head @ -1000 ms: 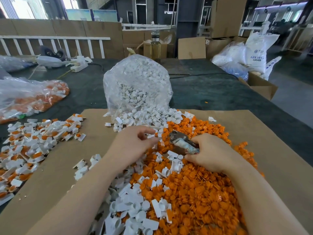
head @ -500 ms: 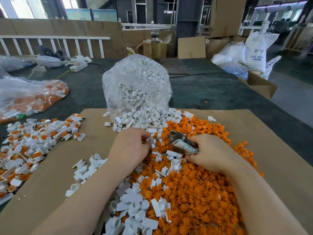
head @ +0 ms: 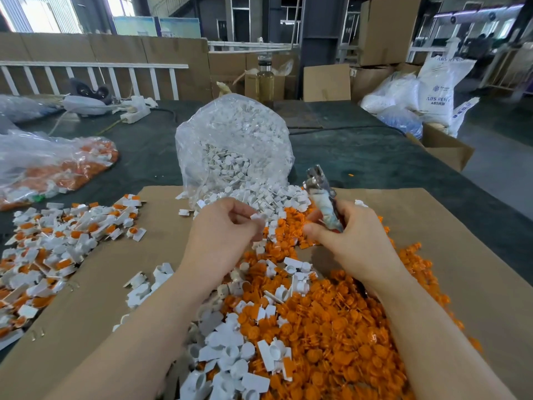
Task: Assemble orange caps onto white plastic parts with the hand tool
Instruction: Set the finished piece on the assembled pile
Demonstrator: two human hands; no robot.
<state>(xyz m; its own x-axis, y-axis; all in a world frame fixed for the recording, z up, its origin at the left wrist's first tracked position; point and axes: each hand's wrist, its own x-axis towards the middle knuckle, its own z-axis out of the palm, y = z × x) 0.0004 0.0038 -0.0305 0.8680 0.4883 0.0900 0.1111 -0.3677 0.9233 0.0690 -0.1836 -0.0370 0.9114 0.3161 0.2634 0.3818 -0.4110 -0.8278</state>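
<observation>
A person's two bare hands work above a sheet of brown cardboard (head: 450,243) spread over a dark green table (head: 360,157) in a warehouse. The left hand (head: 223,230) pinches a small white plastic part (head: 258,217) between thumb and fingertips, raised just over the heap. The right hand (head: 350,239) is wrapped around the handle of a metal hand tool (head: 323,199), whose shiny head points up and away from the worker; whether its jaws are closed cannot be told from here. Part and tool are near each other but apart. Beneath both hands lies a deep heap of orange caps (head: 331,321), with loose white parts (head: 230,356) scattered across its near left side. Behind the hands a clear plastic bag (head: 233,145) of white parts stands slumped at the cardboard's far edge, its contents spilling out onto the cardboard and against the orange heap. To the left, straddling the cardboard's edge and the table, sits a separate pile of white parts already fitted with orange caps (head: 57,241). Farther left a second clear bag (head: 54,166) holds orange and white pieces. A bottle of yellowish liquid (head: 265,82) stands at the table's far side before stacked cardboard boxes (head: 383,30).
</observation>
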